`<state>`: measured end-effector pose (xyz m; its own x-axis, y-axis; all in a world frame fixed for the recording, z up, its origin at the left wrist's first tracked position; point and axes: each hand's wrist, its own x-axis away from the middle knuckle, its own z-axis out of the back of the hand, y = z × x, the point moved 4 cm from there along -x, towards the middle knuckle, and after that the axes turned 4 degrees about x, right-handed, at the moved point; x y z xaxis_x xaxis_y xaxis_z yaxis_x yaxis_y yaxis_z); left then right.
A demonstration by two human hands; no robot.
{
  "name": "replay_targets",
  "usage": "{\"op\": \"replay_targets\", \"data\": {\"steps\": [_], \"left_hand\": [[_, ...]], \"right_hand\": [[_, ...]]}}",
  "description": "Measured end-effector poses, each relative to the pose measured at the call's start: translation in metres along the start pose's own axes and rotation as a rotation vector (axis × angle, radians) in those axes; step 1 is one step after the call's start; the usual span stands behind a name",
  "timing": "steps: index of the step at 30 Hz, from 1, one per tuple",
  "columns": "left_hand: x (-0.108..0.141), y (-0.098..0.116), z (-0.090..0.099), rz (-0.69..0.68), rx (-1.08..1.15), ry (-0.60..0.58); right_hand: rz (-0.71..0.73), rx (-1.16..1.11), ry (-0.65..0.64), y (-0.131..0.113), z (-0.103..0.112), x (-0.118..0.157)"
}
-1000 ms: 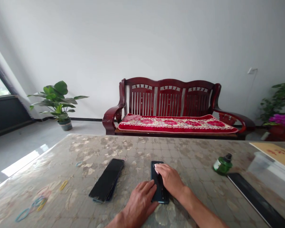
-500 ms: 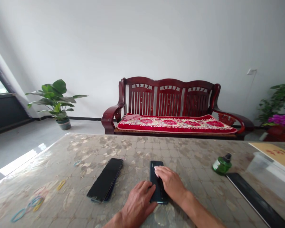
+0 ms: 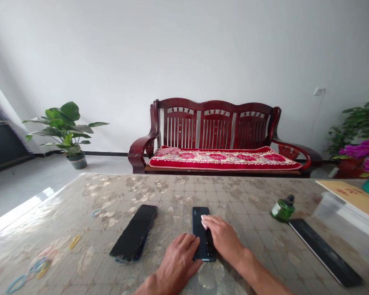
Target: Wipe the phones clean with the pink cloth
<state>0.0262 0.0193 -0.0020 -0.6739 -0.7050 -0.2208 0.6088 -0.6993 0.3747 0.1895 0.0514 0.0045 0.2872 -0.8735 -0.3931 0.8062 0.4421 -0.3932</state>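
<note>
A dark blue smartphone lies flat on the table in front of me, its long side pointing away. My left hand grips its lower left edge, with the fingers bent and the thumb at the near end. Over the right side lies my right hand, fingertips together on the phone's surface. Part of the phone is hidden under both hands. To the left, a black-screened phone rests at a slant on top of at least one other phone, whose blue edge shows beneath.
Several coloured rubber bands lie at the left. At right are a green bottle with a black top, a long black bar and a clear plastic box. A wooden bench stands beyond the patterned table cover.
The whole view has turned slightly, so the surroundings sit a little further left. Both hands stay on the phone in nearly the same grip.
</note>
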Motion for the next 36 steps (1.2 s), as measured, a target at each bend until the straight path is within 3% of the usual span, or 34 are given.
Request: {"op": "replay_targets", "data": {"steps": [5, 14, 24, 31, 36], "left_hand": [[0.0, -0.001, -0.001, -0.013, -0.011, 0.018], [-0.002, 0.003, 0.001, 0.009, -0.012, 0.016], [-0.007, -0.003, 0.027, 0.082, 0.083, -0.194], [-0.045, -0.013, 0.04, 0.034, -0.237, -0.258], [-0.08, -0.014, 0.042, -0.195, -0.252, -0.252]], "right_hand": [[-0.003, -0.079, 0.055, 0.005, 0.001, -0.038], [0.036, -0.014, -0.024, -0.013, 0.004, 0.037], [0.073, -0.02, 0.053, -0.01, 0.002, 0.029], [0.077, -0.046, 0.065, -0.011, 0.006, 0.029], [0.091, -0.051, 0.062, -0.013, 0.01, 0.026]]}}
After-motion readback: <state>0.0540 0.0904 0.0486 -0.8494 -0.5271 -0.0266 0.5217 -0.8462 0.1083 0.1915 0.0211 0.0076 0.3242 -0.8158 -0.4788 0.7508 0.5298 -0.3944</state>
